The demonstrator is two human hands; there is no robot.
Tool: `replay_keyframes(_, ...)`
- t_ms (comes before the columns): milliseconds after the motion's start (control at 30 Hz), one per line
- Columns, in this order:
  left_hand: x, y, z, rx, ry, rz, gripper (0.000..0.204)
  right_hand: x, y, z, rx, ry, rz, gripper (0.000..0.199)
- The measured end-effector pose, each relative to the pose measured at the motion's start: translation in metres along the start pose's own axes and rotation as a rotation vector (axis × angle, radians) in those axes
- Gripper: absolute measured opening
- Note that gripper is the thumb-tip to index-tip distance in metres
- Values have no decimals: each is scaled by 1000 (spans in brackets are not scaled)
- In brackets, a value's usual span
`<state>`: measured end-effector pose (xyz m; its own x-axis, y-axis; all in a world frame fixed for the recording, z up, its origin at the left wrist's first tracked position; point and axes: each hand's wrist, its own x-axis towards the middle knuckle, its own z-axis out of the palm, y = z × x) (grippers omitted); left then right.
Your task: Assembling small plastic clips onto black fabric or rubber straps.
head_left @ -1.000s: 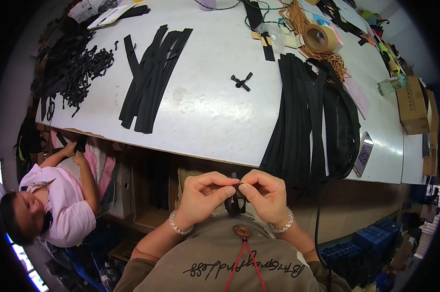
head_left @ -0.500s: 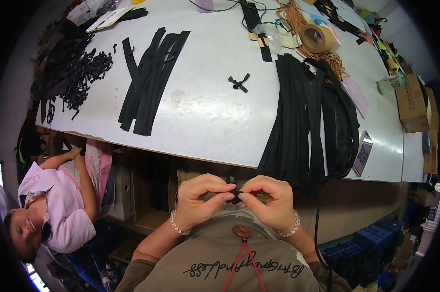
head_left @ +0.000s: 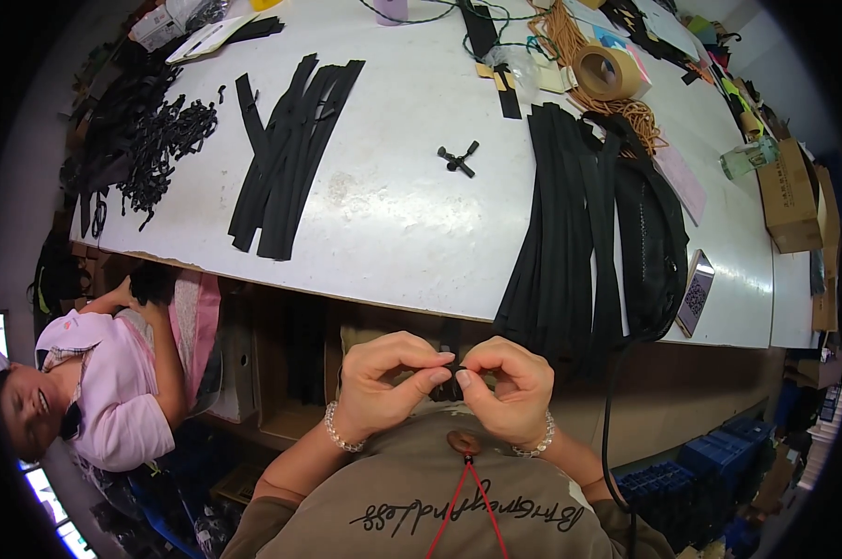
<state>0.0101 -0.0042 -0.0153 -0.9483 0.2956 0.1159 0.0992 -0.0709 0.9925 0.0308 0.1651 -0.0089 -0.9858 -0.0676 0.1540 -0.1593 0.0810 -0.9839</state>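
Both hands were held close to the chest, below the near edge of the bench (head_left: 393, 214). The left hand (head_left: 383, 387) and the right hand (head_left: 505, 391) met fingertip to fingertip, each pinching a small black piece (head_left: 450, 373), apparently a narrow strap or zipper end, which hung between them. Most of it was hidden behind the fingers, so its exact form could not be confirmed.

Judged by the like material on the bench, the piece was light, soft and limp, not fragile; it would flop unless held near the worked end, as it was here, with thumb and forefinger on each side.

On the bench, a bundle of long black strips (head_left: 579, 233) draped over the near edge just above the right hand, close enough to snag. A second fan of black strips (head_left: 286, 154) lay to the left, well apart, with a heap of small black parts (head_left: 164, 140) beyond it. A small black cross-shaped piece (head_left: 458, 158) sat alone mid-bench. A roll of brown tape (head_left: 609, 70) stood at the far side. Another person in a pink shirt (head_left: 104, 391) sat low at the left, clear of the hands.
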Motion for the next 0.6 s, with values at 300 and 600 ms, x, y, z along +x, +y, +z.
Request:
replay_keyframes(300, -4, -1, -1, 64, -21, 55, 17, -9, 6, 3, 84, 41, -24, 10)
replay_keyframes(600, 0, -6, -1, 149, -17, 348, 20, -7, 11, -6, -1, 43, -226, 16)
